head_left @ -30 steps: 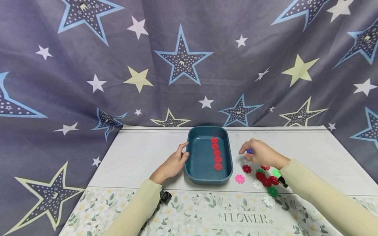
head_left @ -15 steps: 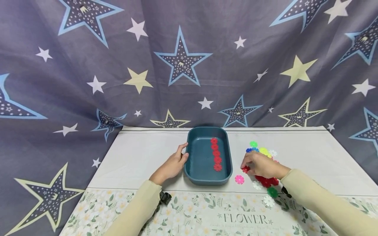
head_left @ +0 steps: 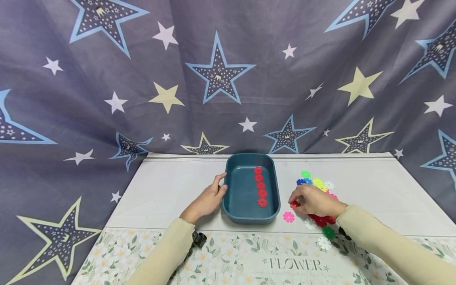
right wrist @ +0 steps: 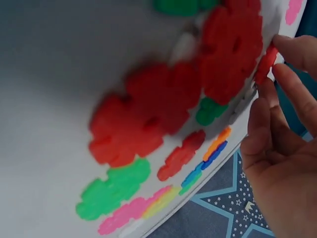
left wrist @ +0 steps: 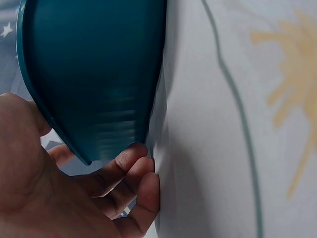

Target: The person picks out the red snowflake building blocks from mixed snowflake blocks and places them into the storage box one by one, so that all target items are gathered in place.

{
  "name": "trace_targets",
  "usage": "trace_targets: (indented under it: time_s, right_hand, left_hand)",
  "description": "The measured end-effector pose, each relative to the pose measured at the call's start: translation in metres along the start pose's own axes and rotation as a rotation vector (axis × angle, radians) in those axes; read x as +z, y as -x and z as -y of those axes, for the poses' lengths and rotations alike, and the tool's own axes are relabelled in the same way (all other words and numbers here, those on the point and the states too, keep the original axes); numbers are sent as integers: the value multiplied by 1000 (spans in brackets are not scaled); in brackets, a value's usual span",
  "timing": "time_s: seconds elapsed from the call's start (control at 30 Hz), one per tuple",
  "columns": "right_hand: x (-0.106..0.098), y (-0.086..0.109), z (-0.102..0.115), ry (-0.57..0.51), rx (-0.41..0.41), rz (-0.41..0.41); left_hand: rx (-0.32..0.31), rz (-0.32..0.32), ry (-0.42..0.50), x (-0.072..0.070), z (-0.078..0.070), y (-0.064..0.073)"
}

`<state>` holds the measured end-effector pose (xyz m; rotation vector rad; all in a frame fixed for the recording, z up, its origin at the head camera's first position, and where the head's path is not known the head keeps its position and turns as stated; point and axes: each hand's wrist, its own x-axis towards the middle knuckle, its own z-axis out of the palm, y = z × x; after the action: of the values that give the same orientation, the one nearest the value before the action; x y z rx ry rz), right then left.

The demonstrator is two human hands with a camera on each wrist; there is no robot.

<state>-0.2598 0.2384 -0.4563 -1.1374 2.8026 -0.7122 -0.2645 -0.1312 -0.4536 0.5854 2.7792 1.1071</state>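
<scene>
A dark teal plastic tray [head_left: 251,220] stands on the table, with a row of several red flower-shaped discs [head_left: 261,185] along its right side. My left hand [head_left: 204,201] holds the tray's left edge; in the left wrist view the thumb is at the rim and the other fingertips lie against the outer wall near the base. To the right of the tray, my right hand [head_left: 317,200] pinches a red flower-shaped disc [right wrist: 267,63] between thumb and index finger, low over the loose pieces. The palm hides part of those pieces in the head view.
Loose flower discs lie around the right hand, among them a pink one [head_left: 289,217], a dark green one [head_left: 328,232], a white one [head_left: 324,243] and a bright green one [head_left: 305,174]. A star-patterned curtain [head_left: 228,114] hangs behind the table.
My right hand has come down and toward me from over the blue pieces, taken hold of a red disc, and shifted slightly left. The left hand and tray stay put.
</scene>
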Motion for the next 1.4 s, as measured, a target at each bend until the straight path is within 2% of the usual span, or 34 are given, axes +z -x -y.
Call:
trace_targets:
  time_s: [0.23,0.5,0.6,0.8,1.0,1.2,1.4]
  right_hand:
    - [0,-2,4,-32,43,-4]
    - [-7,8,8,-69,-29,97]
    - [-6,11,10,-75,-29,112]
    - [-2,15,15,-50,34,52]
    - [-7,9,17,-52,37,-46]
    - [-29,-10,19,-33,-18,-184]
    - [-39,-43,30,-15,-42,-216]
  left_hand:
    - [-10,13,3,-1,0,0]
    - [-16,21,16,-3,0,0]
    - [-24,20,18,-4,0,1]
    - [-26,17,17,-5,1,1]
    - [-18,11,22,-5,1,1]
    - [-15,16,31,-4,1,0]
    - [-17,17,37,-4,1,0]
